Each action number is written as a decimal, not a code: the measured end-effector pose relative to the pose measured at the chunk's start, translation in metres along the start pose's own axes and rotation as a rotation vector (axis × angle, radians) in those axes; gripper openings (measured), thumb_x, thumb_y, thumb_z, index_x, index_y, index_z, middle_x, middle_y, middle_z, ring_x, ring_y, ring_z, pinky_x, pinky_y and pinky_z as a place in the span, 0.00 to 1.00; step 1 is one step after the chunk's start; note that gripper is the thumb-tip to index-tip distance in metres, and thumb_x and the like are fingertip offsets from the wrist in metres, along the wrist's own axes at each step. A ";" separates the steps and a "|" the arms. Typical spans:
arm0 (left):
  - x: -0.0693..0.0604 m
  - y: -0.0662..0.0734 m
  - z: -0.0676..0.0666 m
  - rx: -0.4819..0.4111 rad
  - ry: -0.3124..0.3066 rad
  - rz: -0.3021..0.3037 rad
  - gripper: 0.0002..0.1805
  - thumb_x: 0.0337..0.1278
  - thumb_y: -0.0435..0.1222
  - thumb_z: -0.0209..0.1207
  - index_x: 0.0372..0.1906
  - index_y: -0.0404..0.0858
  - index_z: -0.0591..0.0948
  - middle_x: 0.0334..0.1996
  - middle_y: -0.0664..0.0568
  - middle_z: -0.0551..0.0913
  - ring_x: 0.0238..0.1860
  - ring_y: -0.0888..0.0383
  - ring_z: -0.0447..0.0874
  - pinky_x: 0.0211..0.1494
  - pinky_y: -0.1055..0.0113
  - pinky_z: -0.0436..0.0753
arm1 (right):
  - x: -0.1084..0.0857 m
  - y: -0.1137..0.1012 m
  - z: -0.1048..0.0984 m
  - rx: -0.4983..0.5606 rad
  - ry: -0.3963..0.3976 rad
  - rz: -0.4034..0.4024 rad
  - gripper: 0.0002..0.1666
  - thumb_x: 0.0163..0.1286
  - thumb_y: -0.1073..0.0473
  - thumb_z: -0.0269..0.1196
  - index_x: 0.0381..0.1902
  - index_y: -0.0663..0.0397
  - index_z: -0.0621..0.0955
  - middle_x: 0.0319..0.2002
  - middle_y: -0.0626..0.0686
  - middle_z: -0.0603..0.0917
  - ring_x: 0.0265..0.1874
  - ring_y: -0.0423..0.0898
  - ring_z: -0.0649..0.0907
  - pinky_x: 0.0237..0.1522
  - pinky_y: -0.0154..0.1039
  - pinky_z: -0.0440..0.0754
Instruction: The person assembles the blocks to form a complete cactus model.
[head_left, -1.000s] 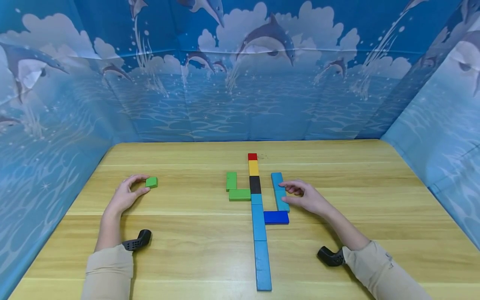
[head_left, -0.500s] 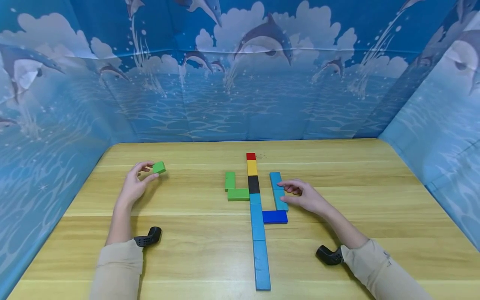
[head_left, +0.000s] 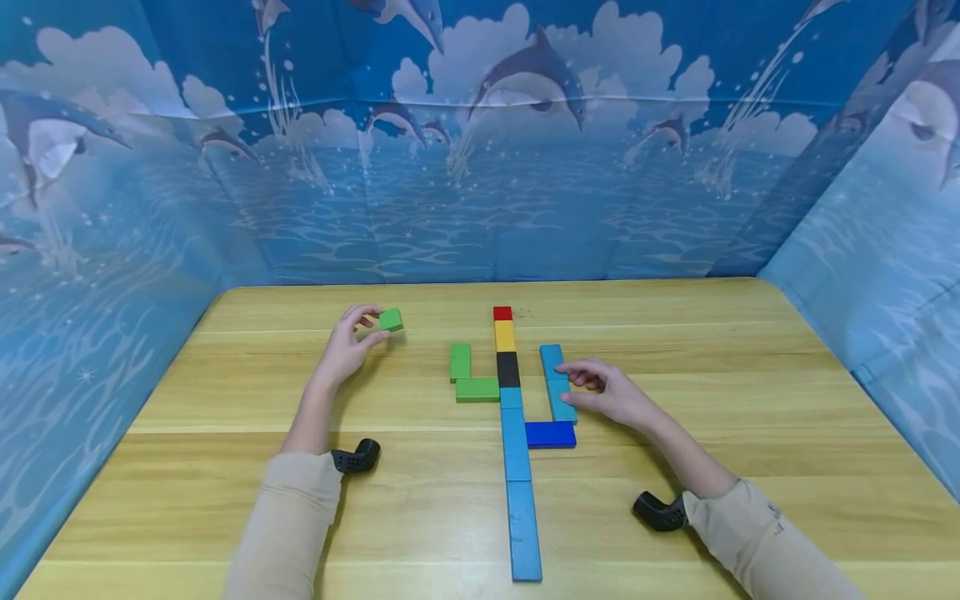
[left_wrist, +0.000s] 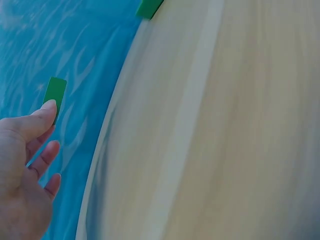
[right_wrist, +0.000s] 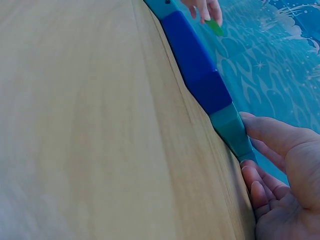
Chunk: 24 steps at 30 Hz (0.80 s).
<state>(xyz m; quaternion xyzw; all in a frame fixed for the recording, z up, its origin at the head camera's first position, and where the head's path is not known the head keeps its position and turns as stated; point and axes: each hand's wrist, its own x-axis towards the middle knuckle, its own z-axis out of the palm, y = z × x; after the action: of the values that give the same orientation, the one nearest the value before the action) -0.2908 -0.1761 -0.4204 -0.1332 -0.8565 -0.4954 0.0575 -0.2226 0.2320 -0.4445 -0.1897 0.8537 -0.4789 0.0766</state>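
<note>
Thumb and fingers of my left hand pinch a small green block above the table's back left part. In the left wrist view the green block sticks up past the thumb. My right hand has its relaxed fingertips against the right side of two light blue blocks laid end to end. A dark blue block joins them to a central column of light blue blocks. Higher in that column come a black block, a yellow block and a red block.
Left of the column, a green block lies crosswise and touches it, with another green block standing off its left end. Black devices are strapped at both wrists. A dolphin-print cloth surrounds the wooden table.
The left hand has lifted the small green block from the table's left and carried it right and farther back. The right hand and the laid-out blocks stay in place.
</note>
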 end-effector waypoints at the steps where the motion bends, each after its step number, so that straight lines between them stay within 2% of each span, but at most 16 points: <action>1: 0.003 0.002 0.005 0.002 -0.008 0.003 0.21 0.56 0.31 0.58 0.55 0.30 0.70 0.52 0.38 0.69 0.51 0.42 0.66 0.56 0.46 0.60 | 0.000 0.000 0.000 0.000 0.000 -0.001 0.26 0.60 0.56 0.64 0.55 0.57 0.75 0.43 0.56 0.74 0.41 0.51 0.71 0.40 0.33 0.70; 2: 0.007 -0.002 0.010 0.003 -0.012 0.007 0.21 0.56 0.31 0.58 0.55 0.31 0.71 0.52 0.39 0.70 0.50 0.44 0.67 0.56 0.47 0.60 | 0.000 0.000 0.000 -0.002 0.002 -0.003 0.25 0.59 0.56 0.64 0.55 0.57 0.75 0.43 0.56 0.74 0.41 0.51 0.71 0.40 0.33 0.70; 12: 0.025 0.005 0.048 -0.027 -0.064 0.031 0.20 0.54 0.30 0.59 0.53 0.31 0.72 0.51 0.40 0.71 0.49 0.45 0.68 0.54 0.51 0.66 | 0.000 0.003 0.000 0.007 0.005 -0.008 0.25 0.59 0.57 0.65 0.55 0.57 0.76 0.42 0.56 0.74 0.41 0.51 0.71 0.40 0.33 0.70; 18: 0.031 0.005 0.065 -0.012 -0.102 0.033 0.20 0.54 0.29 0.60 0.53 0.33 0.73 0.49 0.41 0.72 0.48 0.46 0.69 0.55 0.53 0.68 | 0.000 0.004 0.001 0.006 0.005 -0.007 0.25 0.59 0.57 0.65 0.55 0.57 0.75 0.42 0.56 0.74 0.41 0.51 0.71 0.40 0.33 0.70; 24: 0.034 0.005 0.078 0.045 -0.144 0.041 0.20 0.54 0.31 0.60 0.54 0.34 0.74 0.52 0.43 0.73 0.51 0.47 0.70 0.57 0.54 0.69 | 0.000 0.004 0.001 0.001 0.007 -0.004 0.26 0.59 0.56 0.65 0.55 0.56 0.75 0.42 0.56 0.74 0.41 0.51 0.71 0.40 0.33 0.70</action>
<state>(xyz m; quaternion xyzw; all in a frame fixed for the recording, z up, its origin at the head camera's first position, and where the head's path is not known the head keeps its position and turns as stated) -0.3194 -0.1006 -0.4475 -0.1845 -0.8665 -0.4637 0.0088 -0.2235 0.2329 -0.4478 -0.1897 0.8532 -0.4804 0.0726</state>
